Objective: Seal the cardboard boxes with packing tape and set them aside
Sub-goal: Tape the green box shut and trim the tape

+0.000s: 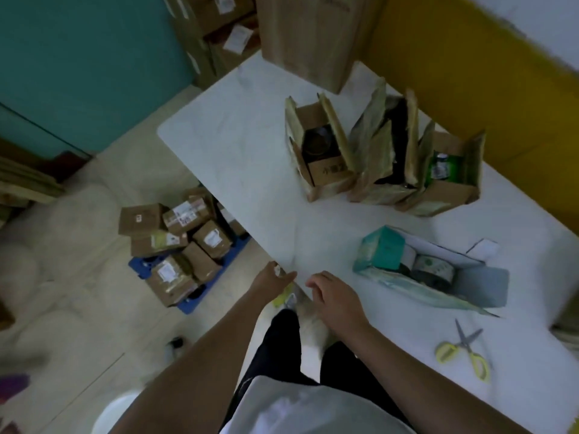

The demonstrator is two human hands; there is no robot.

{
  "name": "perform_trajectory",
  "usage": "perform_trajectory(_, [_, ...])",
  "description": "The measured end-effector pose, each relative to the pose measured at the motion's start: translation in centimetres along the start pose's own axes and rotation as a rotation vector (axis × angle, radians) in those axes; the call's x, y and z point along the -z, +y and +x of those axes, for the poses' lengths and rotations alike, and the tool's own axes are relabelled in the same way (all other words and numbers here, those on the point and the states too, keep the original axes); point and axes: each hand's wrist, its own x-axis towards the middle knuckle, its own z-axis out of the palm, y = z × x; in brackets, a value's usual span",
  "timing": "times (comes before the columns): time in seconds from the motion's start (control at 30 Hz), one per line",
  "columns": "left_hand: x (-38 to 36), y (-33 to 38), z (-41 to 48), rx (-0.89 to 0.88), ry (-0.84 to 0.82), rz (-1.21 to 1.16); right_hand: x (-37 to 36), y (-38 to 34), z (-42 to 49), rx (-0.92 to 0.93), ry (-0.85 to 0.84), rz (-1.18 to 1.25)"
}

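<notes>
Three open cardboard boxes [376, 192] stand in a row far back on the desk [244, 170], flaps up. They look small and stiff; hold them by both sides. The right grip [335, 296] hangs loose and empty by the near edge. I cannot tell about the left grip [275, 277].

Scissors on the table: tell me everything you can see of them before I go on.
The scissors have yellow-green plastic-looking handles and grey metal blades. They lie flat on the white table, towards its near right side, with the handles nearest the person and the blades slightly parted, pointing away. Only the table touches them; the left hand and right hand are well apart from them.
</notes>
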Motion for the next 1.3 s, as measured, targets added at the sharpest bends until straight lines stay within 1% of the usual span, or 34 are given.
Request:
perform_trajectory(0.1, [0.5, 0.5, -0.2, 0.01, -0.01, 0.03, -0.4, 0.9, -0.8, -0.126, -0.109, 0.061])
perform_trajectory(0.17, [1.1, 1.9, -1.0, 0.035, -0.033, 0.052, -0.3, 0.8, -0.8, -0.217, -0.131, 0.149])
perform_trajectory(0.23, [1.8, 3.5, -2.3, 0.029, -0.053, 0.136, -0.3, 0.7, -0.8, -0.332, -0.136, 0.272])
perform_trajectory(0.27, [1.9, 4.2, -2.6, 0.002, -0.07, 0.214, -0.2, 0.4, -0.6, -0.395, -0.138, 0.33])
perform_trajectory(0.33, [2.4, 6.1, -3.7, -0.085, -0.093, 0.391, 0.3, -0.2, 0.0, -0.569, -0.152, 0.538])
perform_trajectory(0.37, [2.6, 7.0, -4.2, -0.09, -0.092, 0.415, 0.6, -0.7, 0.5, -0.648, -0.165, 0.676])
perform_trajectory(0.4, [2.6, 7.8, -4.9, -0.116, -0.079, 0.366, 1.1, -1.2, 1.0, -0.699, -0.162, 0.79])
perform_trajectory(0.43, [2.6, 9.0, -5.6, -0.169, -0.089, 0.388, 1.8, -1.7, 1.5, -0.717, -0.152, 0.853])
perform_trajectory(0.5, [2.5, 11.2, -7.7, -0.268, -0.036, 0.294, 3.8, -2.5, 1.8, -0.679, -0.066, 0.896])
perform_trajectory(0.53, [2.3, 12.4, -8.9, -0.296, 0.023, 0.22, 5.3, -2.8, 1.6, -0.642, 0.018, 0.898])
perform_trajectory(0.6, [1.8, 15.1, -11.0, -0.385, 0.081, 0.167, 8.8, -3.0, 0.4, -0.563, 0.211, 0.914])
perform_trajectory(0.67, [0.6, 17.9, -13.0, -0.49, 0.044, 0.151, 12.4, -2.5, -1.3, -0.512, 0.349, 0.928])
perform_trajectory(0.73, [-1.2, 20.4, -15.2, -0.608, 0.001, 0.157, 15.3, -1.6, -3.0, -0.474, 0.437, 0.886])
perform_trajectory(0.87, [-5.2, 24.5, -19.1, -0.786, -0.113, 0.181, 20.1, 0.7, -6.6, -0.462, 0.693, 0.857])
perform_trajectory(0.97, [-8.2, 26.5, -20.8, -0.864, -0.178, 0.266, 22.7, 2.4, -9.6, -0.472, 0.809, 0.812])
perform_trajectory(1.07, [-10.6, 27.8, -21.9, -0.907, -0.261, 0.313, 24.1, 3.8, -11.8, -0.47, 0.885, 0.805])
perform_trajectory(1.2, [-12.7, 28.7, -23.1, -0.919, -0.359, 0.326, 24.8, 5.2, -13.4, -0.45, 0.939, 0.807])
perform_trajectory(1.3, [-13.4, 29.2, -22.5, -0.89, -0.423, 0.281, 24.9, 6.3, -14.2, -0.455, 1.05, 0.863])
